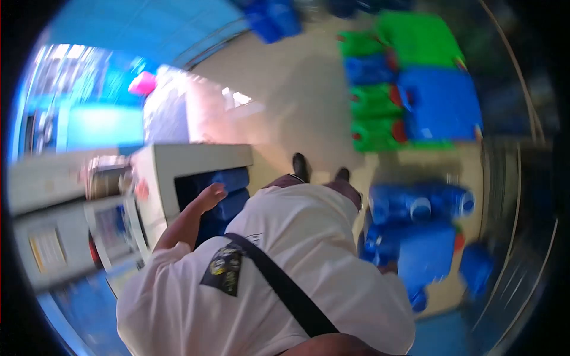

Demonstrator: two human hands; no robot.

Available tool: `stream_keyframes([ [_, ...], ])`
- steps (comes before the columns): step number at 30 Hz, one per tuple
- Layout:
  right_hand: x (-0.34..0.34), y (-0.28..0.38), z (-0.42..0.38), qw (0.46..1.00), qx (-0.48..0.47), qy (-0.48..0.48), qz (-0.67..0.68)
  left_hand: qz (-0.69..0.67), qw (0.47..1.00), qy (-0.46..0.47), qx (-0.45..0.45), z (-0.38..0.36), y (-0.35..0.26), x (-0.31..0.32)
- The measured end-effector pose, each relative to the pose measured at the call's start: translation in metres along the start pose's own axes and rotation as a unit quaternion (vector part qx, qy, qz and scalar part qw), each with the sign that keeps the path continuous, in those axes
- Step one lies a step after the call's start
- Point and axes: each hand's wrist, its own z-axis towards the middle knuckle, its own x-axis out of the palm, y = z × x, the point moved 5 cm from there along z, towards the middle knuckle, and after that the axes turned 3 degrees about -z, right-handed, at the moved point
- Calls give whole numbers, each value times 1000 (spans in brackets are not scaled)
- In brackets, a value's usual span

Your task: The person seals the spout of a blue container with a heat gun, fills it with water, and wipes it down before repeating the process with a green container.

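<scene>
My left hand (211, 196) is in front of a white cabinet (202, 156) with dark blue things on its open shelf. Its fingers are blurred, and whether it holds anything cannot be made out. At the right side of my body only a small part of my right hand (389, 268) shows, beside a blue container (424, 252); its fingers are hidden. A dark strap (285, 288) crosses my white shirt (297, 237).
Green containers (418, 38) and a large blue one (442, 104) stand at the upper right. Blue bottles (418, 204) lie near my right side. Shelving (44, 219) is at the left, and cords hang at the far right.
</scene>
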Motion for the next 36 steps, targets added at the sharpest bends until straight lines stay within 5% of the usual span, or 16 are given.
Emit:
stream_keyframes([
  [3,-62,0,17,994,-57,-4,-92,-76,993,-30,-89,-44,1,14],
  [6,-125,-1,30,983,-89,-9,-162,-91,990,-88,-65,-56,74,52],
  [8,-172,11,45,967,-120,-22,-223,-159,980,-77,-92,-78,81,73],
  [10,-220,38,63,938,-169,-39,-302,-81,983,-30,-160,-96,119,96],
  [13,-267,118,77,863,-266,-81,-421,-206,956,61,-199,-76,212,151],
  [14,-257,131,116,886,-276,-98,-360,-171,971,76,-147,-71,207,146],
  [15,-273,182,83,814,-354,-202,-415,-109,990,72,-51,-66,195,136],
  [17,-287,252,57,835,-344,-187,-387,-10,993,50,104,-50,179,110],
  [18,-283,272,70,871,-365,-266,-191,-10,992,50,120,-41,172,98],
  [19,-263,298,83,821,-361,-174,-407,-39,995,56,72,-28,169,83],
  [20,-272,330,51,829,-330,-124,-435,-69,996,57,19,-13,173,70],
  [22,-259,360,66,911,-256,-166,-279,-107,991,39,-66,14,155,39],
  [27,-266,414,44,978,-157,-122,-58,-176,974,13,-141,89,108,-61],
  [32,-296,427,47,977,-152,-146,14,-142,980,-10,-142,173,41,-133],
  [36,-319,435,87,973,-108,-101,176,5,998,41,-46,247,-46,-167],
])
